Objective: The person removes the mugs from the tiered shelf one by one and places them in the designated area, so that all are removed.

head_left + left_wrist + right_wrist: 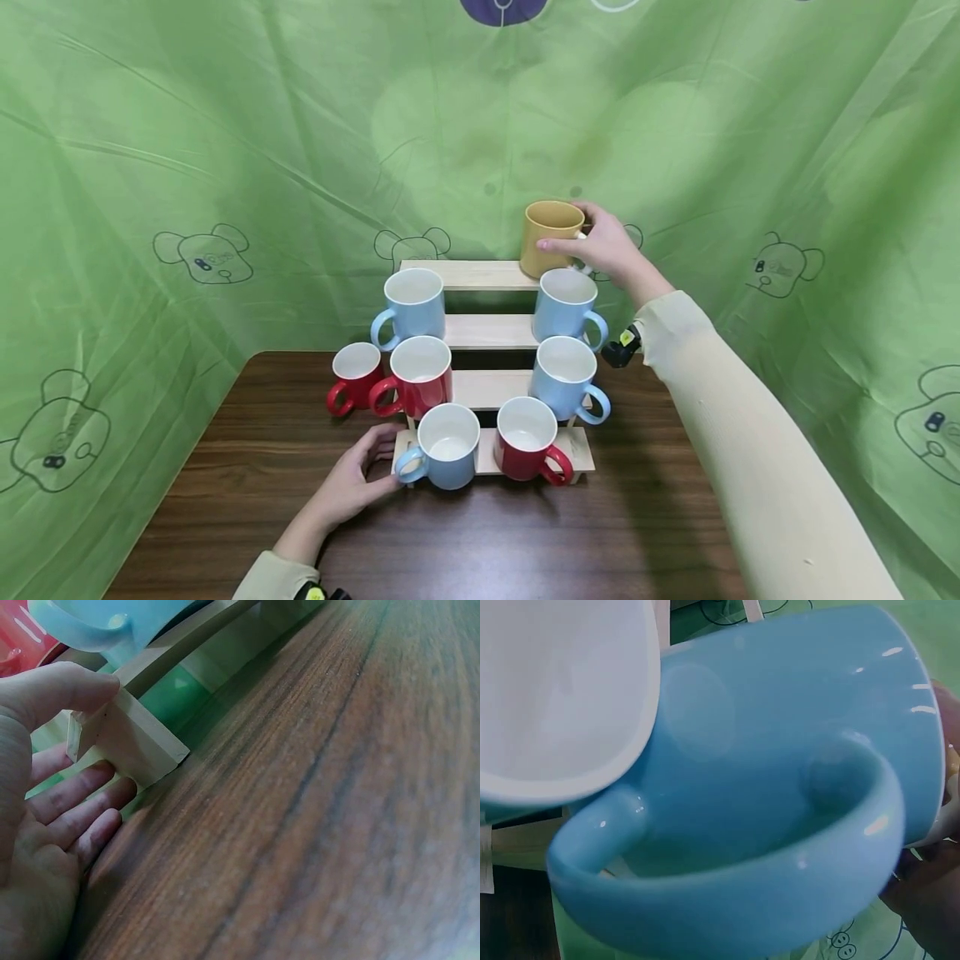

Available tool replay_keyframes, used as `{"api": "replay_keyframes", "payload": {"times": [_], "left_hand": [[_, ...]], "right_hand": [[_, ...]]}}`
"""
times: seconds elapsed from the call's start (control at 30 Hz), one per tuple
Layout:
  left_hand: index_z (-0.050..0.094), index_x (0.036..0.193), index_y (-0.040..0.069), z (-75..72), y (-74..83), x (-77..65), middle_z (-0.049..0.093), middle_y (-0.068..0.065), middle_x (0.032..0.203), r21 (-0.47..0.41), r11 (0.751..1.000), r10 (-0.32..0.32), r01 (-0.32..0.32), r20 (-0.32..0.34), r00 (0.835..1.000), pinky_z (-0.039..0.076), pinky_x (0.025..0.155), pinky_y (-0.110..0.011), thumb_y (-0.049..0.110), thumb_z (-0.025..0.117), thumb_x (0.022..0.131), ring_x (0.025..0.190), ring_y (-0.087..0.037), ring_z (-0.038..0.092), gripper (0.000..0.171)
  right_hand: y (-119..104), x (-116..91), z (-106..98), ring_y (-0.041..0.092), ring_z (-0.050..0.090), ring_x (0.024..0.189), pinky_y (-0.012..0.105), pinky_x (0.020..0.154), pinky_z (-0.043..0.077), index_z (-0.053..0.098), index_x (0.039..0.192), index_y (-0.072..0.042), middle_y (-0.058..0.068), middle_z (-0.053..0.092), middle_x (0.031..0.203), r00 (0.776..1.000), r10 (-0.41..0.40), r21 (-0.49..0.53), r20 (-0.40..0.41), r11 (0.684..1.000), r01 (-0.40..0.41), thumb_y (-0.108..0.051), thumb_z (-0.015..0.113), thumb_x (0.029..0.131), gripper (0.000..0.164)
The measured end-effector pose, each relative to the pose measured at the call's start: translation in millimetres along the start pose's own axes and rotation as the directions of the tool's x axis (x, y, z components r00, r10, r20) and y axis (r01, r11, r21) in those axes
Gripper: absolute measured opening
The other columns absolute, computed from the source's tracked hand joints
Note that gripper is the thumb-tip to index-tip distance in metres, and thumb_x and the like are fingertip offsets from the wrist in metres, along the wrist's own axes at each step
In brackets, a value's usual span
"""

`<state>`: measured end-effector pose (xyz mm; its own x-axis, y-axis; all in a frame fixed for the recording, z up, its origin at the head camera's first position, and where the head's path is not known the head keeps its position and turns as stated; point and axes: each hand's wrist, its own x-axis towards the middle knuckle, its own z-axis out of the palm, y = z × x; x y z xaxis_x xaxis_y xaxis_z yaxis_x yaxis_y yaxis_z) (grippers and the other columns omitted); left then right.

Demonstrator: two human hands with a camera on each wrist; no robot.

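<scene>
Gripping the yellow mug [542,257] with the right hand [606,247], pressing the thumb against its near side and reaching round behind with the other fingers. Holding it upright at the right end of the top shelf [465,275], with its handle partly hidden by the hand. Seeming to rest on the board, though not showing the contact under its base clearly.

Pinching the left end of the bottom shelf [581,450] of the rack [491,390] with the left hand [356,483], laying the thumb on the corner of the board and, in the left wrist view, tucking the index finger behind it. Stretching the remaining fingers loosely beside the board, close to the worktop [465,550].

Bearing a blue mug [416,318] at the left end of the second shelf [487,332] and another blue mug [557,318] at the right end, just below the yellow mug. Carrying a red mug [429,389] at the left of the third shelf and a third blue mug [557,392] at the right. Supporting a fourth blue mug [452,468], near the left hand, and a second red mug [521,461], slightly apart, on the bottom shelf. Having a third red mug [363,386] just left of the rack, on the worktop.

Filling most of the right wrist view with a blue mug's side and handle. Backing everything with a green curtain [300,167]. Wearing pale sleeves [750,442].
</scene>
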<state>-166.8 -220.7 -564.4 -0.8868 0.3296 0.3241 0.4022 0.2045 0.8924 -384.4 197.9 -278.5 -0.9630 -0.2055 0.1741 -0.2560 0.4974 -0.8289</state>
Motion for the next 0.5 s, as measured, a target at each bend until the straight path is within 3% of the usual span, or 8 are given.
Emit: {"api": "replay_keyframes", "payload": {"times": [0.3,0.5], "left_hand": [[0.055,0.149,0.002,-1.3,-0.7,1.0,0.064,-0.017,0.145,-0.003,0.999,-0.035,0.035,0.003,0.999,0.054,0.109,-0.027,0.005,0.085,0.092,0.125,-0.021,0.067,0.065],[0.054,0.149,0.001,-0.9,-1.3,1.2,0.064,-0.018,0.142,-0.013,1.0,-0.022,0.022,0.009,1.0,0.054,0.109,-0.027,0.003,0.084,0.091,0.125,-0.022,0.067,0.065]], "right_hand": [[0.5,-0.9,1.8,0.03,0.051,0.149,0.048,0.121,0.046,0.041,0.166,-0.009,0.012,0.057,0.156,1.0,-0.004,0.022,-0.009,1.0,0.004,-0.044,0.094,0.086,0.102],[-0.9,-0.4,2.9,0.031,0.054,0.146,0.048,0.119,0.048,0.043,0.164,-0.008,0.013,0.058,0.154,1.0,-0.009,0.041,-0.007,0.999,0.009,-0.042,0.094,0.087,0.099]]}}
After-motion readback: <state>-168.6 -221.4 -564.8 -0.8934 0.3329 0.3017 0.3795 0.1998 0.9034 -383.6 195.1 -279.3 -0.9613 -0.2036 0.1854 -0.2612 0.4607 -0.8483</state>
